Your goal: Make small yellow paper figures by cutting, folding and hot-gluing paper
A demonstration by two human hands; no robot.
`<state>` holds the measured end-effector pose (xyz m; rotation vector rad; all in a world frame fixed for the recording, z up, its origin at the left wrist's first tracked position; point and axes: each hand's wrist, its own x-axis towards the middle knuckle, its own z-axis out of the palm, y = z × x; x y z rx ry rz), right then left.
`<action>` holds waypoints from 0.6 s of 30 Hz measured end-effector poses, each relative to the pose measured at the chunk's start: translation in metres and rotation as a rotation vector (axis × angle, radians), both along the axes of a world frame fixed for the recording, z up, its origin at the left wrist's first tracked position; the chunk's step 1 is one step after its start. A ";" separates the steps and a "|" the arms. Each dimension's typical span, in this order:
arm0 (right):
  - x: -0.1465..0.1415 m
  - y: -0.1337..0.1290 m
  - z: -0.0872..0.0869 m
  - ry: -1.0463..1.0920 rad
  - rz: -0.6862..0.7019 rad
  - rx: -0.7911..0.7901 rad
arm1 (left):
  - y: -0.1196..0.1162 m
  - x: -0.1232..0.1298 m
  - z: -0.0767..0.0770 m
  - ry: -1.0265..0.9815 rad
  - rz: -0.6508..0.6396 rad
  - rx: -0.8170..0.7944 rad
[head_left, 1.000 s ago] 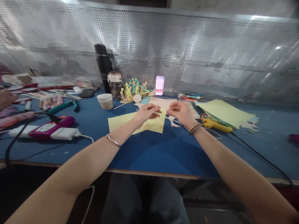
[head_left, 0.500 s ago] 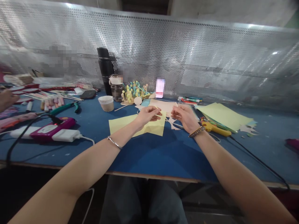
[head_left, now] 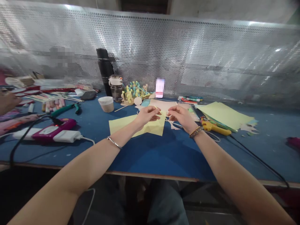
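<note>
Above the sheet of yellow paper, my left hand pinches a thin piece of yellow paper between thumb and fingertips. My right hand is just across from it, a narrow gap between the two. Its thumb and fingers are drawn together in a pinch; whatever is in them is too small to make out. Under and behind the hands lie pale pink paper and cut paper scraps. A cluster of small yellow and teal paper shapes stands behind my left hand.
On the right are stacked yellow sheets and a yellow glue gun with its cord. Left of my hands stand a paper cup, a jar and a black flask. A purple power strip, pliers and another person's hand are farther left.
My right hand has moved slightly left, closer to my left hand. The left hand keeps its pinch and has barely moved.
</note>
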<state>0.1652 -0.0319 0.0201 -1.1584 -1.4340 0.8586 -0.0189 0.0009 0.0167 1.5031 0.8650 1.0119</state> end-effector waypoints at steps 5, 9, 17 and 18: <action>-0.002 0.000 -0.003 -0.058 0.083 -0.078 | 0.001 0.000 -0.002 -0.010 -0.010 0.014; -0.002 0.001 -0.006 -0.083 0.106 -0.123 | 0.000 0.000 -0.002 -0.016 -0.042 0.034; -0.001 0.000 -0.006 -0.114 0.128 -0.126 | 0.001 0.000 0.000 0.009 -0.058 0.079; 0.000 0.000 -0.006 -0.119 0.132 -0.123 | 0.001 0.000 0.000 0.008 -0.057 0.081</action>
